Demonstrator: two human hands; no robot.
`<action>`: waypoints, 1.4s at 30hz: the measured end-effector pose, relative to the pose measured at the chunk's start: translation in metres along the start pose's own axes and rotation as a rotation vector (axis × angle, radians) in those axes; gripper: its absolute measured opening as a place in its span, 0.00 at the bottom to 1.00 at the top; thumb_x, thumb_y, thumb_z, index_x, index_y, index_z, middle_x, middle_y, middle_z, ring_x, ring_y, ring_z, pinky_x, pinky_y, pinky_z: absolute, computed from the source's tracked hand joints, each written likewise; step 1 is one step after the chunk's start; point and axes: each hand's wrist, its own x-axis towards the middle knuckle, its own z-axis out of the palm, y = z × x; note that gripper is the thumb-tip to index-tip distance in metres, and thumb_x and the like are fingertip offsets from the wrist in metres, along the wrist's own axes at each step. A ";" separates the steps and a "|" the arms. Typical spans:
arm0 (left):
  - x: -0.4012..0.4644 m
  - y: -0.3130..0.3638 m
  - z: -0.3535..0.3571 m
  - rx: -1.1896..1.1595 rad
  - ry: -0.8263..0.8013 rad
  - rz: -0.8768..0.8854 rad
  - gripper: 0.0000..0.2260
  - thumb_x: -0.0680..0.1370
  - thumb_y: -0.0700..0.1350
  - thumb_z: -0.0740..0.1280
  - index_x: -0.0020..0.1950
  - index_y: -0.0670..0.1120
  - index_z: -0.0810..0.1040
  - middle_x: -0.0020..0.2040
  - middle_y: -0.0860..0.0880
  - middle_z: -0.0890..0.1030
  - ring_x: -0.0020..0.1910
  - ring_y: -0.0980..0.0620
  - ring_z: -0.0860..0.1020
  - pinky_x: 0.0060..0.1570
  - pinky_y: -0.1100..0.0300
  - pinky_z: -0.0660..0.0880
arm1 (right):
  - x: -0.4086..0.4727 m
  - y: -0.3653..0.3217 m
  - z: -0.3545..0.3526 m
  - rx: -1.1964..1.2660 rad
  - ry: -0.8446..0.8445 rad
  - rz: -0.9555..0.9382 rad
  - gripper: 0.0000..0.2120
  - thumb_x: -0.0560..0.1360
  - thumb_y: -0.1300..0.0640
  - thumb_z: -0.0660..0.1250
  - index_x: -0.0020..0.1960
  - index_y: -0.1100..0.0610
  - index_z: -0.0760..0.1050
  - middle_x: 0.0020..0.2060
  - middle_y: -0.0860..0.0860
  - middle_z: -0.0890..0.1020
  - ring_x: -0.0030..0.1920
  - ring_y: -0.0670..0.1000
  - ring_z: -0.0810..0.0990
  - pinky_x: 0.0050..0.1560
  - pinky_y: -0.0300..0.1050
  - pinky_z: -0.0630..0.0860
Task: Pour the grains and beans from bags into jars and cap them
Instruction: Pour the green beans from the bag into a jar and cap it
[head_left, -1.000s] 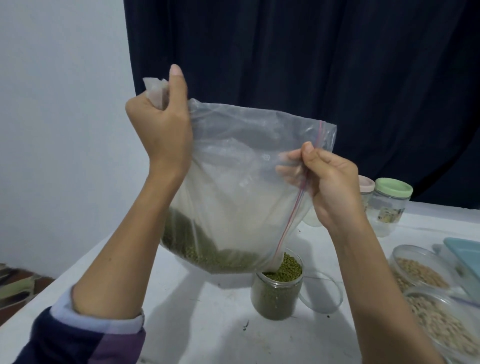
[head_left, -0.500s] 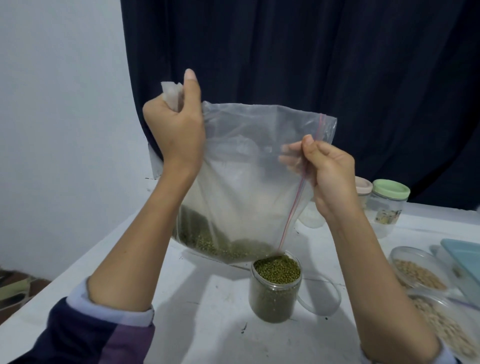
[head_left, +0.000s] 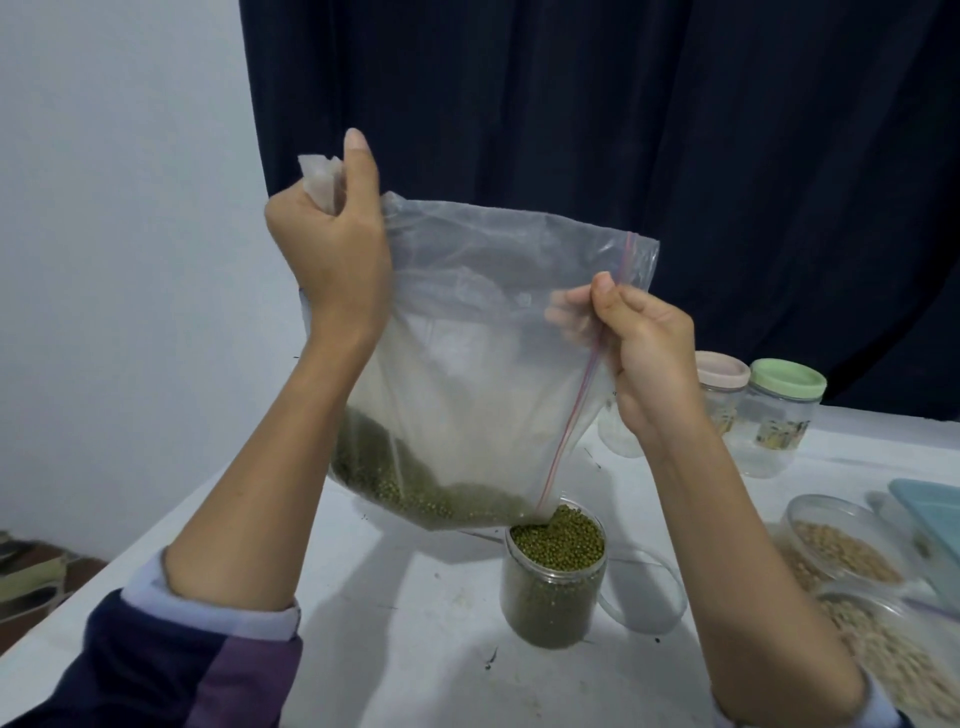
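Head view: both forearms raised over a white table (head_left: 426, 649), a clear plastic bag (head_left: 483, 332) held up between the hands.
Left hand: the left hand (head_left: 332, 244) is clenched around a bunched corner of the bag, thumb pointing up, at the bag's highest point.
Right hand: the right hand (head_left: 644, 348) pinches the bag's zip edge, thumb on the near side, fingers showing through the plastic behind it.
Bag: tilted so its lowest corner dips to the mouth of the open jar; the red zip line runs from the upper right down to that corner.
Green beans: a mass of green beans (head_left: 415, 483) lies along the bag's lower edge, reaching down to the corner at the jar.
Open jar: a clear jar (head_left: 553, 592) stands upright on the table below the bag, filled with green beans heaped at the rim.
Lid: a clear round lid (head_left: 649, 592) lies flat on the table, just right of the jar.
Capped jars: a pink-lidded jar (head_left: 719, 389) and a green-lidded jar (head_left: 776, 415) stand side by side at the back right.
Grain containers: two open clear containers of pale grains (head_left: 841, 551) at the right edge, next to a light blue tray (head_left: 930, 525).
Backdrop: dark curtain (head_left: 623, 130) behind the table.
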 end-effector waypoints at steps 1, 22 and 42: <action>0.000 0.001 -0.001 -0.006 -0.001 0.005 0.26 0.79 0.40 0.63 0.24 0.52 0.55 0.18 0.59 0.58 0.20 0.59 0.58 0.25 0.70 0.57 | -0.001 0.001 0.001 0.006 0.006 -0.001 0.13 0.79 0.59 0.63 0.39 0.58 0.81 0.37 0.51 0.86 0.44 0.54 0.83 0.45 0.40 0.77; 0.000 0.018 -0.010 -0.037 0.002 0.001 0.27 0.79 0.40 0.63 0.24 0.53 0.54 0.19 0.60 0.58 0.21 0.59 0.57 0.26 0.69 0.57 | -0.021 -0.011 0.005 0.060 -0.008 0.017 0.12 0.80 0.58 0.62 0.41 0.60 0.79 0.37 0.50 0.85 0.36 0.49 0.84 0.37 0.37 0.78; -0.007 0.022 -0.005 -0.033 -0.038 0.003 0.27 0.79 0.40 0.63 0.24 0.53 0.56 0.18 0.60 0.59 0.20 0.60 0.59 0.25 0.71 0.57 | -0.020 -0.015 -0.003 0.010 -0.014 0.006 0.12 0.80 0.58 0.62 0.41 0.59 0.80 0.37 0.50 0.85 0.37 0.49 0.85 0.39 0.38 0.78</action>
